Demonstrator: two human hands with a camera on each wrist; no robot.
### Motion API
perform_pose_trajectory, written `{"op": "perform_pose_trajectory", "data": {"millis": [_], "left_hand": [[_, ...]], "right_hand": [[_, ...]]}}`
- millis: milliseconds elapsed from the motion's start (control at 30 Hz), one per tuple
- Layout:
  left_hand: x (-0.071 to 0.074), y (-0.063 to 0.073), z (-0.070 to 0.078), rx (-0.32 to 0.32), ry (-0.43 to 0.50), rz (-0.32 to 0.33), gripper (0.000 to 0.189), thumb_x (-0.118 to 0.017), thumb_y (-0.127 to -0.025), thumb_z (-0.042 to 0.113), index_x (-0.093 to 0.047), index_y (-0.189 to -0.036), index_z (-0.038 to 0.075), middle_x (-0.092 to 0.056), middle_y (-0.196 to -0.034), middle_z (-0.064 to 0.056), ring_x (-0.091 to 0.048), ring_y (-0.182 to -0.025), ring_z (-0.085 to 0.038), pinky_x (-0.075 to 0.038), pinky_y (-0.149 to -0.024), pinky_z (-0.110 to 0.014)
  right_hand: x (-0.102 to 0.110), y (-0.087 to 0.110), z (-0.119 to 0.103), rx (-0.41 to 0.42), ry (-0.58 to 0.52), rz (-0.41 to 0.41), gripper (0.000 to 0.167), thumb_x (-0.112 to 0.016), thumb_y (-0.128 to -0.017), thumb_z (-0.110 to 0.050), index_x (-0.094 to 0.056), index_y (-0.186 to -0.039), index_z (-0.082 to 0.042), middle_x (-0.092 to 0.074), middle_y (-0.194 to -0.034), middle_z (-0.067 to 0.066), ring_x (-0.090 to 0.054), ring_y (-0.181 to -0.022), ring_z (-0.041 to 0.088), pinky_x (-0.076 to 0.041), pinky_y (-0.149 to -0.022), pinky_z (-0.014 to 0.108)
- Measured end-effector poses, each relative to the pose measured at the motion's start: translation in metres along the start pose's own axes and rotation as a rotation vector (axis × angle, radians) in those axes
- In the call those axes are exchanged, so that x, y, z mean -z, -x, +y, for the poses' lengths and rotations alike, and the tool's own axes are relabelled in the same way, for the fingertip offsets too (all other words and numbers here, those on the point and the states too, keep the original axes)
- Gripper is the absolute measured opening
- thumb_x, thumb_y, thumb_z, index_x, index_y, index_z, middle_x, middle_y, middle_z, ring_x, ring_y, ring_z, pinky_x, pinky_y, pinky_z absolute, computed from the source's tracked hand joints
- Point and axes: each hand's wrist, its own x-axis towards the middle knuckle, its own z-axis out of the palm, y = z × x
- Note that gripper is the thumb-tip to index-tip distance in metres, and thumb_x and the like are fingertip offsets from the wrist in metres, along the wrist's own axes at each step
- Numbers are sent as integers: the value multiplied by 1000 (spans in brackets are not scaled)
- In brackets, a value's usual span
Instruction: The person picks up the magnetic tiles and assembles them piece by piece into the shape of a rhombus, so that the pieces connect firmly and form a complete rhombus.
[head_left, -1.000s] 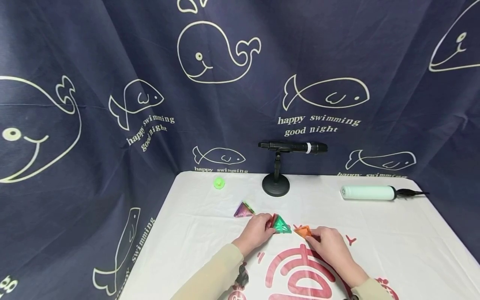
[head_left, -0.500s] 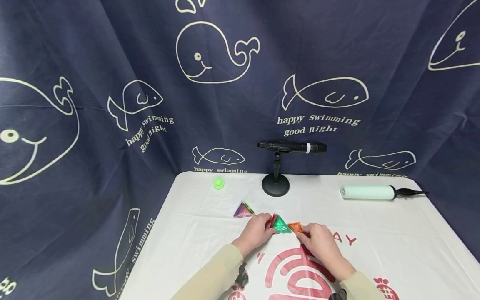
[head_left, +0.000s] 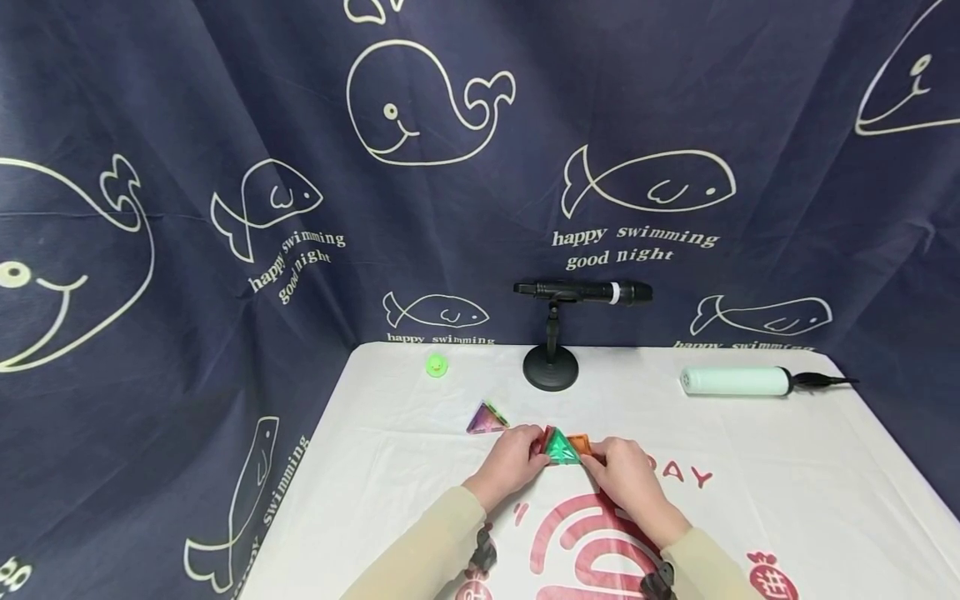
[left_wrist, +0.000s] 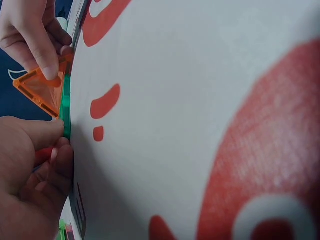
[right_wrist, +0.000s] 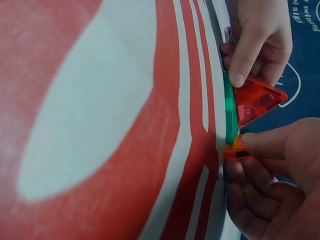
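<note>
A green triangular magnetic tile lies flat on the table between the hands. At its left side a red triangular magnetic tile stands up from the table. My left hand pinches the red tile, its thumb at the green tile's left corner. On the right, my right hand pinches an orange triangular magnetic tile between thumb and fingers. That orange tile stands tilted up against the green tile's right edge. Fingers partly cover the red and orange tiles in the head view.
Purple and green triangular tiles lie left of the left hand. Farther back are a small light-green duck toy and a black microphone on a stand. A mint-coloured hand pump lies at the back right of the white tablecloth.
My right hand has moved left with the orange tile, bringing it from a gap away to the green tile's right edge. The left hand has stayed in place.
</note>
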Motion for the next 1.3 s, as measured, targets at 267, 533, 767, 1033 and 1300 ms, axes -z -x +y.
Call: {"op": "perform_pose_trajectory", "data": {"millis": [267,533,767,1033,1300], "left_hand": [[1,1,1,-10,2,4,28,-82,-88,10,-55,-79,12,-44,-72,8,-42,-65,-5,-35,-58,-19],[2,1,1,-4,-12,-12,27,-82,-89,12,-56,-80,13,-45,-72,8,-42,-65,-5,-36,-59,-19],[4,0,3,6,-35,-37,20,-82,-90,13,-62,-88,11,-46,-74,7,-44,-67,-6,-38,-60,-20],[4,1,5,5,-64,-45,15,-82,-91,15,-69,-96,10,-54,-79,6,-48,-71,-6,-42,-64,-21],[3,1,5,-2,-106,-59,14,-79,-94,17,-72,-104,9,-61,-87,3,-55,-76,-6,-49,-69,-23]], "right_hand": [[-7,-5,-3,-8,-2,20,12,-84,-89,-12,-82,-96,-1,-71,-82,9,-62,-71,19,-51,-65,41],[-12,-11,-6,24,14,51,15,-84,-89,-12,-81,-97,0,-71,-82,11,-69,-77,28,-55,-70,47],[-12,-18,-8,-8,20,7,17,-84,-89,-12,-80,-98,2,-71,-85,11,-68,-78,27,-57,-73,48],[-13,-17,-12,23,90,-6,15,-84,-89,-13,-81,-96,0,-64,-77,6,-63,-69,23,-55,-67,44],[-14,-18,-14,53,134,11,14,-84,-89,-14,-80,-93,-1,-60,-75,4,-61,-66,23,-54,-65,43]]}}
